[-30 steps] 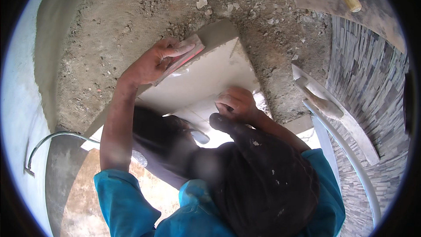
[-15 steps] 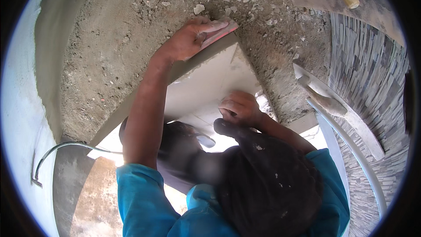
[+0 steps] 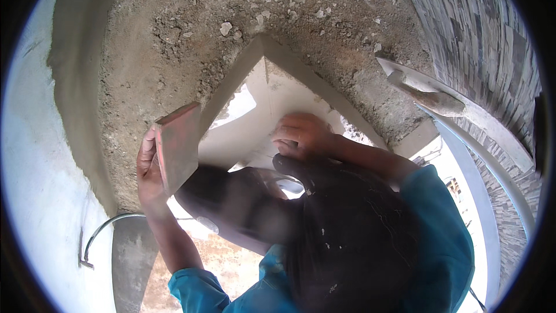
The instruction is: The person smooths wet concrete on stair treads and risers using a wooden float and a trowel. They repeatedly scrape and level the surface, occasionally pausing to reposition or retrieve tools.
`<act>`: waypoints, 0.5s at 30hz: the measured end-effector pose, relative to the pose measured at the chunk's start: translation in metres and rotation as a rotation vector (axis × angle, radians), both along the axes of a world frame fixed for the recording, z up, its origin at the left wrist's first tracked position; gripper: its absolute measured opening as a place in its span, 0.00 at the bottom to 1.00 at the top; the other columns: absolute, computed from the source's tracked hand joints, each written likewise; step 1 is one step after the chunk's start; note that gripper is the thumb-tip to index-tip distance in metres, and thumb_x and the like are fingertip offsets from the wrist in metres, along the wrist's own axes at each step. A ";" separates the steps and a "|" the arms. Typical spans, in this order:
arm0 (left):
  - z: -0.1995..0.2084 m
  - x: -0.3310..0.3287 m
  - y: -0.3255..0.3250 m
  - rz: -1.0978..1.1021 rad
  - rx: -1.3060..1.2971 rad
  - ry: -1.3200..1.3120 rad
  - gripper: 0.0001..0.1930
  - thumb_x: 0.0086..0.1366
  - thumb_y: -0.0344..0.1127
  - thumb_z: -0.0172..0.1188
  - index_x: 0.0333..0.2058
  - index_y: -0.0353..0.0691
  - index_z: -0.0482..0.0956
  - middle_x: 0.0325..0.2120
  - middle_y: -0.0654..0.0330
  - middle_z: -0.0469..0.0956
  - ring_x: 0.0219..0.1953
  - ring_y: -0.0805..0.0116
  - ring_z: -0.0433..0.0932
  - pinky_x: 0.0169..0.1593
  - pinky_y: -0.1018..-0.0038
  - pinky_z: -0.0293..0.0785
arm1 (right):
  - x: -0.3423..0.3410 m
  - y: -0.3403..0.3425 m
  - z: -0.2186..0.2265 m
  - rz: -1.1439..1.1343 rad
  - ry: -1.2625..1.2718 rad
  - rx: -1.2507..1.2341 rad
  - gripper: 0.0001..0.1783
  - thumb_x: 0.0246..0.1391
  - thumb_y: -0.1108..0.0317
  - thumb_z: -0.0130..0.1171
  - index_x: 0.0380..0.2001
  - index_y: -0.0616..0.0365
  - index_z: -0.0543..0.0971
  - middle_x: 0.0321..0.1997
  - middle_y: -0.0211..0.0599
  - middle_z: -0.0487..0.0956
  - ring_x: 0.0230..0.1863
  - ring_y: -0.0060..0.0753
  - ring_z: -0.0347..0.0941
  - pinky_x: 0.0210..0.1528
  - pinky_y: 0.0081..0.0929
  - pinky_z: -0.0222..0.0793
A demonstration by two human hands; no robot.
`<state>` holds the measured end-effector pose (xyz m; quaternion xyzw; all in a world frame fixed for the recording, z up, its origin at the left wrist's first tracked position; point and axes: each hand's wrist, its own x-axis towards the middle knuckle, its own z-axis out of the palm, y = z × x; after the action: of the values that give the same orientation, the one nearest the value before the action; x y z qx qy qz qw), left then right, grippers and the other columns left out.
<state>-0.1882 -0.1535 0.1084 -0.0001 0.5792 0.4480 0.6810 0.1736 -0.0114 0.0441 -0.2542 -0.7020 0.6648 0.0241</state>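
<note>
My left hand (image 3: 149, 165) is wrapped round a plastering float (image 3: 178, 148), turned up on edge so that its flat, reddish, smeared face points toward the middle. It is off the masonry, left of a smooth grey-plastered ledge corner (image 3: 263, 52). The corner's two edges run down left and right from its peak, with pale plastered surface (image 3: 266, 101) between them. My right hand (image 3: 302, 133) is curled closed just above my dark-clothed knee, in front of that pale surface. Whatever its fingers hold, if anything, is hidden.
Rough soil with loose stone chips (image 3: 226, 28) lies beyond the ledge. At the right, a long float with a handle (image 3: 434, 101) leans by a stacked-stone wall (image 3: 463, 35), beside a pale pipe (image 3: 492, 168). A thin hose (image 3: 104, 229) comes off the white wall at left.
My left hand has drawn the float back from the ledge corner, down and left, and tilted its face up. The view has shifted; my right hand stays curled near the knee.
</note>
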 end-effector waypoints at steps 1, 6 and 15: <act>0.004 0.010 -0.006 0.041 0.073 -0.002 0.26 0.72 0.32 0.57 0.67 0.41 0.66 0.62 0.54 0.72 0.61 0.58 0.75 0.64 0.63 0.73 | -0.003 0.008 0.004 -0.001 -0.027 -0.090 0.08 0.58 0.66 0.63 0.40 0.55 0.82 0.37 0.33 0.81 0.40 0.37 0.79 0.44 0.37 0.74; 0.006 0.112 -0.017 0.091 -0.053 0.240 0.26 0.74 0.38 0.56 0.67 0.38 0.65 0.62 0.54 0.72 0.60 0.61 0.75 0.59 0.65 0.77 | -0.034 0.056 0.041 -0.325 0.214 -0.897 0.18 0.66 0.66 0.58 0.56 0.59 0.75 0.52 0.32 0.78 0.55 0.28 0.73 0.60 0.34 0.67; 0.008 0.231 0.085 -0.012 0.129 -0.004 0.21 0.76 0.40 0.52 0.62 0.36 0.69 0.51 0.53 0.79 0.52 0.61 0.81 0.51 0.65 0.84 | 0.019 0.068 0.044 -0.508 0.448 -1.134 0.28 0.68 0.69 0.58 0.68 0.56 0.66 0.65 0.34 0.74 0.60 0.26 0.72 0.62 0.31 0.70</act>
<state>0.0426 -0.0686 0.1163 0.0463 0.5475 0.4805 0.6835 0.1927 0.0566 0.0878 -0.2408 -0.1392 0.9419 0.1882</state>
